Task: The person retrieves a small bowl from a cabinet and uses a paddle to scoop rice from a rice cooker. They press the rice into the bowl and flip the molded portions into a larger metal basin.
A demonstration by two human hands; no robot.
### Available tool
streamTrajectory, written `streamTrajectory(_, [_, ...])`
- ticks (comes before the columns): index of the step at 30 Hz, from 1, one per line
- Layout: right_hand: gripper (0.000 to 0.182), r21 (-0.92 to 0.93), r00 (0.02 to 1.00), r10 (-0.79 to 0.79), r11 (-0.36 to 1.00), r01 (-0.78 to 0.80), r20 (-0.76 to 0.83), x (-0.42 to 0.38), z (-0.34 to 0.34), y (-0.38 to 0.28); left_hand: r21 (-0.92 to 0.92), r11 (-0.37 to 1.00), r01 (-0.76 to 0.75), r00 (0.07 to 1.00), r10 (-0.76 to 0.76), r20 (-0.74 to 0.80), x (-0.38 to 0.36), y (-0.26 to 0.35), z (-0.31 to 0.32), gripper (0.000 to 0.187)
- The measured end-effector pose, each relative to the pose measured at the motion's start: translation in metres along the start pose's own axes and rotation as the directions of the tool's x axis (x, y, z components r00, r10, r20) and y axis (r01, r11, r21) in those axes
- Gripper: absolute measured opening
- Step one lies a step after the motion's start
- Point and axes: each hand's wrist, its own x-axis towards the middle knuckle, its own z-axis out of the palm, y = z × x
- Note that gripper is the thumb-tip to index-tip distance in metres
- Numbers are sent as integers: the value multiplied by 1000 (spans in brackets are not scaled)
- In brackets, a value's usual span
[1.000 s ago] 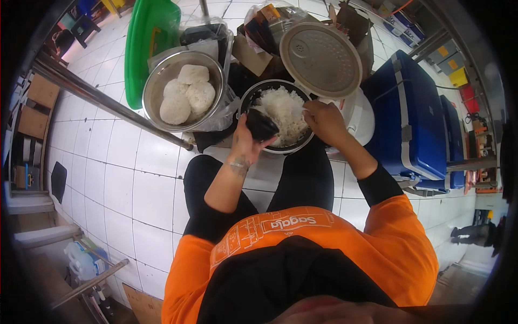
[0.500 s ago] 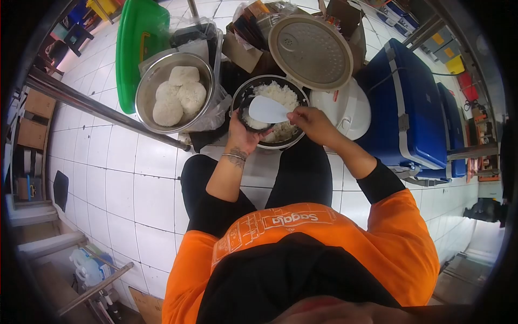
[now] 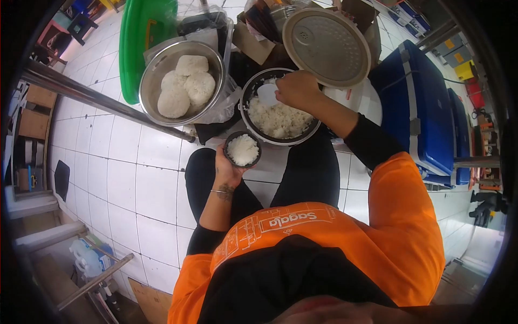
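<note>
My left hand (image 3: 229, 167) holds a small dark bowl (image 3: 228, 156) with white rice (image 3: 243, 150) in it, in front of the cooker and above my lap. My right hand (image 3: 295, 90) is closed round the handle of a white rice paddle (image 3: 267, 94). The paddle's blade is down at the rice in the back left part of the round rice cooker pot (image 3: 283, 141). A metal bowl (image 3: 147, 96) to the left holds several round white rice lumps (image 3: 174, 103).
The open cooker lid (image 3: 327, 48) stands behind the pot. Blue cool boxes (image 3: 426, 108) are at the right. A green plastic lid or tub (image 3: 131, 54) is behind the metal bowl. A metal rail (image 3: 102, 98) crosses at the left, above white floor tiles (image 3: 156, 200).
My left hand has moved the dark bowl down and away from the pot. My right hand has carried the paddle from above the small bowl to the back of the pot.
</note>
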Motion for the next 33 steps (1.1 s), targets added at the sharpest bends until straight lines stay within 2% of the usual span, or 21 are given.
streamTrajectory(1, [23,-46,995,-91,995,94,47,5,-1,-5,-47,999,-13,999,12,-31,3,-3,0,56])
streamTrajectory(2, [23,-46,994,-100,994,103,51,9,6,-9,-54,998,-15,999,13,-38,7,-4,-2,56])
streamTrajectory(4, [18,-21,991,-134,991,134,14,13,21,-20,-61,997,-52,996,56,66,12,-1,0,55])
streamTrajectory(6, [18,-61,990,-124,990,128,69,15,31,-34,-83,996,-35,998,40,54,20,-2,-1,55])
streamTrajectory(10, [19,-86,968,-134,984,156,214,14,31,-62,-117,991,-66,987,82,140,29,-6,-2,52])
streamTrajectory(14, [18,-49,965,-137,987,152,226,24,40,-68,-98,991,-86,962,108,251,26,-2,-3,54])
streamTrajectory(16, [17,14,988,-71,997,70,135,30,64,-65,-88,992,-93,964,111,242,28,0,-1,54])
streamTrajectory(17, [17,13,987,-77,997,76,139,30,76,-61,-75,993,-88,967,104,234,25,-4,0,54])
streamTrajectory(19, [25,165,994,50,984,-66,99,29,89,-51,-80,991,-103,963,120,241,27,-9,-3,54])
streamTrajectory(22, [34,253,997,69,964,-77,40,6,87,-40,-76,989,-123,969,136,205,30,-11,-2,54])
streamTrajectory(23, [34,252,997,70,965,-76,34,0,86,-40,-88,988,-126,967,142,210,32,-13,-3,53])
streamTrajectory(25, [34,314,985,125,936,-157,119,-8,84,-39,-97,986,-133,964,152,218,31,-11,-1,53])
streamTrajectory(31, [35,416,986,153,894,-168,68,-28,86,-19,-40,995,-94,980,100,175,20,-7,9,52])
streamTrajectory(33, [36,429,986,158,888,-167,55,-33,89,-12,-42,995,-88,989,92,117,16,-5,9,53])
